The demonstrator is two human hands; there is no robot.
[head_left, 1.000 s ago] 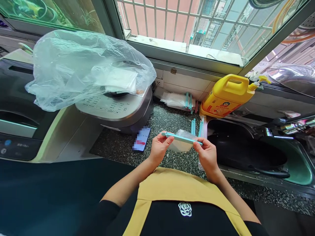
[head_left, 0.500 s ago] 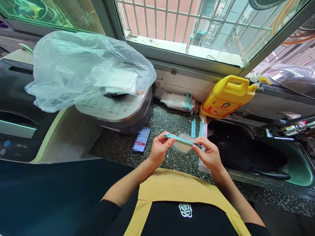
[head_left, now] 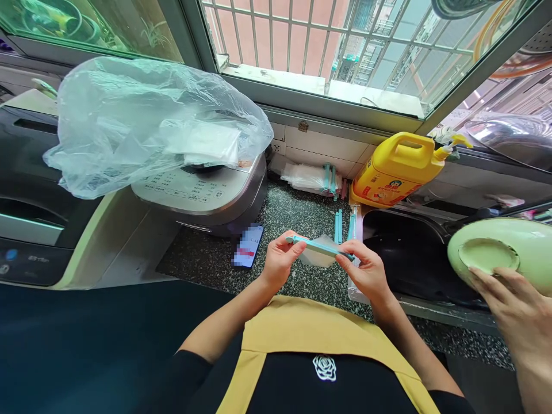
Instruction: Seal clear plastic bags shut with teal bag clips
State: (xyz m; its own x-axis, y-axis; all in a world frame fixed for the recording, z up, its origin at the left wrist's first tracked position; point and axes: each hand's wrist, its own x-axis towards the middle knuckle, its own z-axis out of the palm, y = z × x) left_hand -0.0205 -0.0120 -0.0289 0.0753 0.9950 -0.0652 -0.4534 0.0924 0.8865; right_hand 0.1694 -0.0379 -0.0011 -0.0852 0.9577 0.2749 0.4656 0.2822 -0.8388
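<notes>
Between my two hands, above the speckled counter, is a light-blue bag sealing clip (head_left: 319,246) with a small clear plastic bag (head_left: 319,259) hanging from it. My left hand (head_left: 281,259) pinches the clip's left end between thumb and fingers. The clip's right end is in the closed fingers of my right hand (head_left: 364,265). More blue sealing clips (head_left: 338,226) lie on the counter just beyond my right hand, beside a clear plastic box (head_left: 357,292) whose near part shows below my wrist. A phone (head_left: 249,246) lies left of my left hand.
Another person's hand (head_left: 513,305) holds a green bowl (head_left: 535,253) over the sink at right, above a black pan (head_left: 401,253). A yellow jug (head_left: 394,169) stands behind the sink. A rice cooker (head_left: 181,190) under a plastic bag (head_left: 129,126) stands at left. Bagged items (head_left: 306,175) lie by the wall.
Another person's hand with a green bowl has come into view over the sink at right. My hands and the clip have barely moved.
</notes>
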